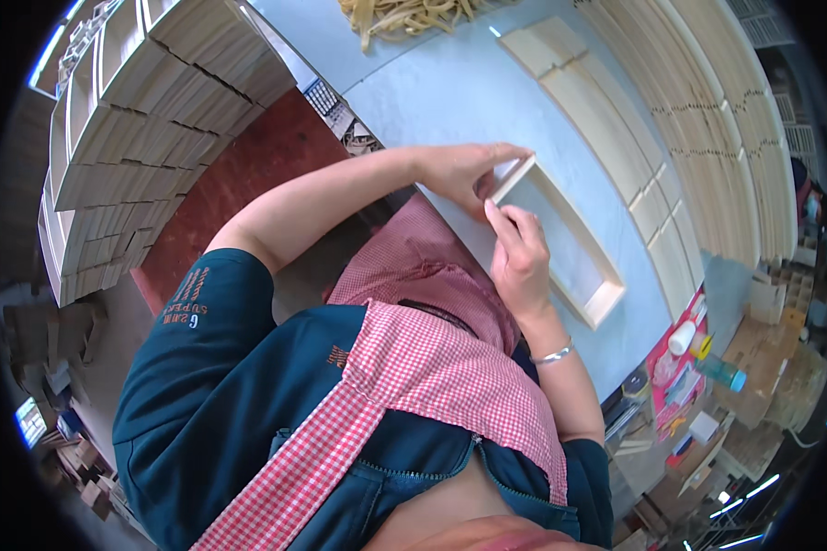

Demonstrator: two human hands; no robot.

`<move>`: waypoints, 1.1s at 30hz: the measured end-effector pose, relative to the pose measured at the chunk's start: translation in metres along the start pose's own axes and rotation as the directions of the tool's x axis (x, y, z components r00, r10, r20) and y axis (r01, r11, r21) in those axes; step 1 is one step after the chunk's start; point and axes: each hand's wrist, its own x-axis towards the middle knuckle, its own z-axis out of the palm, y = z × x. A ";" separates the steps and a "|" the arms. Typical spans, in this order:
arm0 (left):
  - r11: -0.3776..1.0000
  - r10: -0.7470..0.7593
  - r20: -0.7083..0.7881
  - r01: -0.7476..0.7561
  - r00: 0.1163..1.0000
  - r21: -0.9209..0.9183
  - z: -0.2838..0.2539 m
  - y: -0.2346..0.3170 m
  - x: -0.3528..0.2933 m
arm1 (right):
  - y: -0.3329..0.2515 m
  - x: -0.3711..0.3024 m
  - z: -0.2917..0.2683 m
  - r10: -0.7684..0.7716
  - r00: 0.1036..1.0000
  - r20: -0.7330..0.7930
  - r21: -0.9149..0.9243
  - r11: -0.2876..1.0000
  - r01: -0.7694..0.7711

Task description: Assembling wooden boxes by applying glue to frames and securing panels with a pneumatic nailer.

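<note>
A narrow rectangular frame of pale wood (604, 301) lies on the light blue tabletop (432, 101), its middle open to the surface below. My left hand (464, 176) is wrapped round the frame's short end nearest my left arm, fingers and thumb on either side of it. At the near corner of that same end, my right hand (522, 250) has its thumb and forefinger pressed together against the wood, its other fingers curled. Whether something small is between those fingertips cannot be seen.
Flat pale wood panels (606, 119) lie beyond the frame, with tall stacks of wooden pieces (708, 110) behind them. Rubber-band-like tan strips (413, 16) are heaped at the far edge. More stacked wooden frames (156, 119) stand at left. A teal-capped bottle (721, 372) is at right.
</note>
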 end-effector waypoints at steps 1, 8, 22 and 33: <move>0.999 0.033 -0.009 -0.033 0.999 -0.006 0.001 -0.004 0.000 | 0.000 0.001 -0.001 0.012 1.000 0.017 0.011 1.000 -0.012; 0.987 0.144 -0.070 -0.138 0.987 0.081 0.009 -0.015 0.002 | 0.001 0.009 -0.005 0.046 0.997 0.066 0.027 0.998 -0.048; 0.993 0.114 0.015 -0.114 0.993 -0.020 0.005 -0.012 0.003 | 0.072 0.284 0.092 -0.208 0.976 -0.056 -0.153 0.968 0.198; 0.993 0.116 -0.001 -0.116 0.993 -0.005 0.007 -0.015 -0.001 | 0.043 0.336 0.049 -0.151 0.964 -0.217 0.122 0.976 0.180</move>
